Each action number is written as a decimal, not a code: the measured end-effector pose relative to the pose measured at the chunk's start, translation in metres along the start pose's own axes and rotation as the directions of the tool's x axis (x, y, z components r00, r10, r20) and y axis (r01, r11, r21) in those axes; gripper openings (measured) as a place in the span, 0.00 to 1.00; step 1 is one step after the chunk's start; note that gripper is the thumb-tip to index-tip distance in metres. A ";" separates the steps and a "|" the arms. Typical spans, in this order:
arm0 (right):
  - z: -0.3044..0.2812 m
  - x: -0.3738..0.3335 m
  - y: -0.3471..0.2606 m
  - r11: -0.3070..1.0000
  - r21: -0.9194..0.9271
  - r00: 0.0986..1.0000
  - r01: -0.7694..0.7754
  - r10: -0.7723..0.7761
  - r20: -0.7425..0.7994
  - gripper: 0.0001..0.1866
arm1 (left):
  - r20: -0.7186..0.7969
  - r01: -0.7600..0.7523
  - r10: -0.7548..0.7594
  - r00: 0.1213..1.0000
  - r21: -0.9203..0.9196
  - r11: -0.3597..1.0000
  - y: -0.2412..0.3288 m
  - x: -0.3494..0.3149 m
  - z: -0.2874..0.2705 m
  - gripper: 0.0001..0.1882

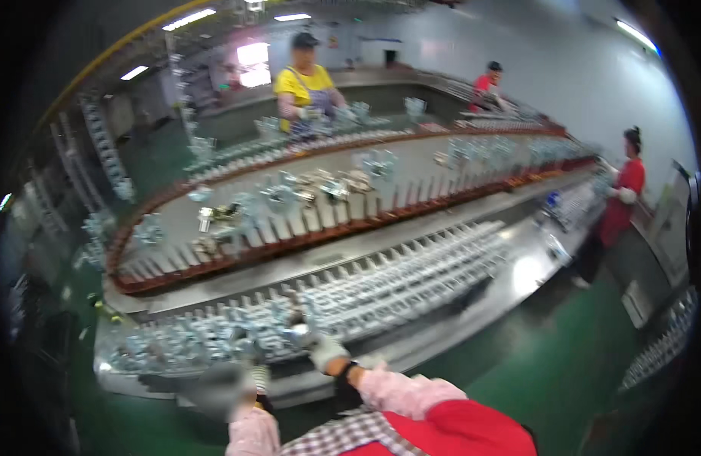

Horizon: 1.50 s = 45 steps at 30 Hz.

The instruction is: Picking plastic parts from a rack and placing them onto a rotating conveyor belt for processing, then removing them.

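Note:
My left hand [257, 375], in a pale glove, is at the front edge of the metal bench [290, 389]. Just above it is a dark rounded metal part [246, 348]; blur hides the fingers and whether they touch it. Beside that hand, a grey round shape [217, 384] is smeared too much to name. My right hand [329, 353], also gloved, reaches over the same edge, close to a shiny metal part [299, 329]. Its fingers are too blurred to show a grip. Beyond both hands, rows of small shiny metal parts [198, 338] crowd a long white slotted rack [396, 285].
Behind the rack runs a rust-brown conveyor loop [290, 242] with upright pegs, some carrying shiny parts. A person in yellow [305, 83] stands across it; people in red are at the far right [487, 87] and right end [630, 182]. A second rack [662, 346] stands at right.

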State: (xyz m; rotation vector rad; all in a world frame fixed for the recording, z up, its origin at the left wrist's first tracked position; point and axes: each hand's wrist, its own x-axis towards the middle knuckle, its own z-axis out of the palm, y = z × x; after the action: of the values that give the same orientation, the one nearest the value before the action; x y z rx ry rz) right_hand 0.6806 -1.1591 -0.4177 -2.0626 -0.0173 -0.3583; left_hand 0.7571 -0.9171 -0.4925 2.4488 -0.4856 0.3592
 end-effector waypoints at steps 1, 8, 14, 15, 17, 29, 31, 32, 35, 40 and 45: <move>-0.017 -0.001 0.000 0.956 -0.267 0.983 -0.121 0.154 0.103 0.10 | 0.255 -0.362 0.261 0.931 0.732 0.576 0.025 -0.006 -0.005 0.20; 0.003 -0.005 0.062 0.962 -0.132 0.970 -0.238 0.241 0.008 0.07 | 0.036 0.317 -0.316 0.948 -0.172 0.933 0.111 -0.026 -0.020 0.39; 0.019 0.024 0.174 0.171 0.962 0.949 -0.211 0.273 0.160 0.11 | -0.050 0.077 -0.093 0.994 -0.252 0.965 0.167 -0.044 -0.010 0.31; 0.010 0.021 0.163 0.188 0.968 0.958 -0.164 0.266 0.111 0.12 | -0.031 0.091 -0.104 0.994 -0.280 0.956 0.175 -0.047 -0.013 0.29; 0.011 0.020 0.146 0.666 0.731 0.983 -0.150 0.176 0.041 0.13 | -0.048 0.007 -0.027 0.998 -0.373 0.928 0.187 -0.040 -0.018 0.26; -0.182 -0.008 -0.052 0.992 0.105 0.675 -0.069 -0.031 0.737 0.25 | 0.313 0.045 -0.049 0.948 0.020 0.999 0.229 -0.003 0.022 0.27; -0.208 0.010 -0.020 0.990 0.116 0.621 -0.081 -0.041 0.783 0.22 | 0.143 0.511 -0.505 0.851 -0.008 0.860 0.214 -0.022 0.036 0.31; -0.226 0.021 -0.011 0.980 0.187 0.741 0.068 -0.175 0.649 0.21 | 0.113 0.461 -0.449 0.887 -0.123 0.879 0.206 -0.022 0.044 0.29; -0.310 0.057 0.047 0.944 0.324 0.926 -0.065 -0.064 0.373 0.18 | -0.019 0.346 -0.346 0.938 -0.016 0.938 0.226 -0.003 0.053 0.23; -0.460 0.133 0.148 0.991 -0.058 0.965 -0.121 0.104 -0.242 0.20 | -0.085 0.378 -0.376 0.923 0.014 0.926 0.227 0.001 0.072 0.27; -0.502 0.217 0.261 0.932 0.028 0.867 -0.362 0.347 -0.356 0.28 | -0.039 0.453 -0.451 0.891 0.049 0.890 0.243 0.013 0.073 0.28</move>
State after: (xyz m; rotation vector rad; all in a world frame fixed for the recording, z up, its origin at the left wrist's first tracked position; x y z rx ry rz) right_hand 0.8062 -1.7486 -0.3549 -1.9597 0.5888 -0.4984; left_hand 0.6761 -1.1471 -0.4197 2.5123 0.1188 0.2083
